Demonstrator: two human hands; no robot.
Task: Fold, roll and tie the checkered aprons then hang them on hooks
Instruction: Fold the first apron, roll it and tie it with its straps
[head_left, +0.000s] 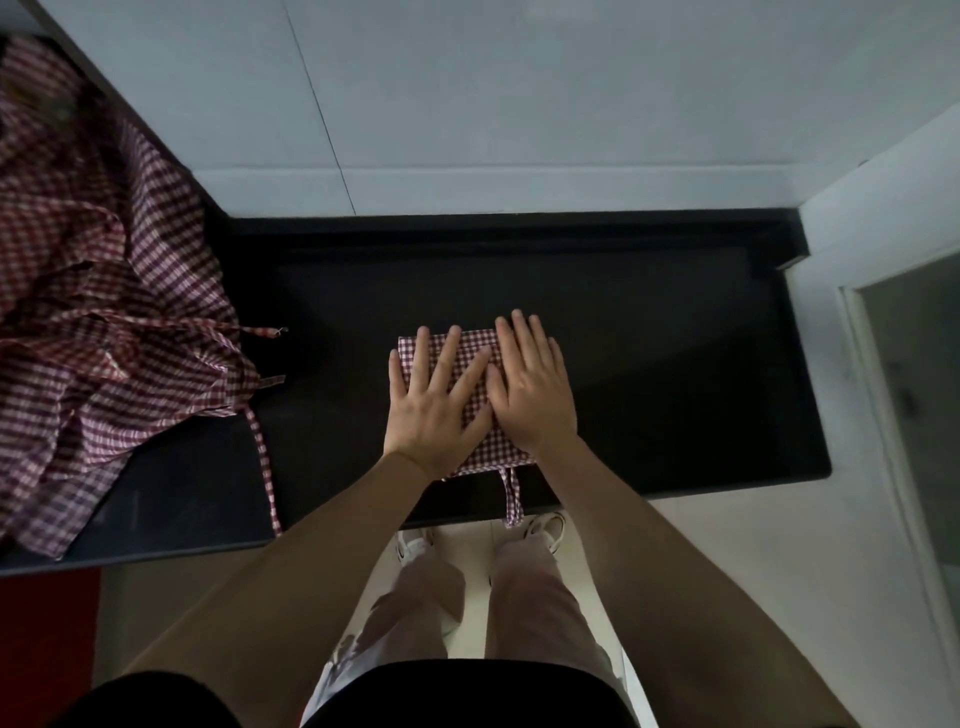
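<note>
Head cam looking straight down. Far left, a heap of unfolded checkered aprons (98, 312) sits rumpled on the black countertop (675, 364), with one strap (265, 467) trailing toward the front edge. Moving right, the folded apron (470, 364) lies flat near the counter's front, its tie (511, 493) dangling over the edge. Left hand (434, 400) presses on it, fingers straight and spread, gripping nothing. Right hand (530, 389) is just beside it, also flat on the cloth, palm down, fingers together. White wall tiles (519, 104) behind.
</note>
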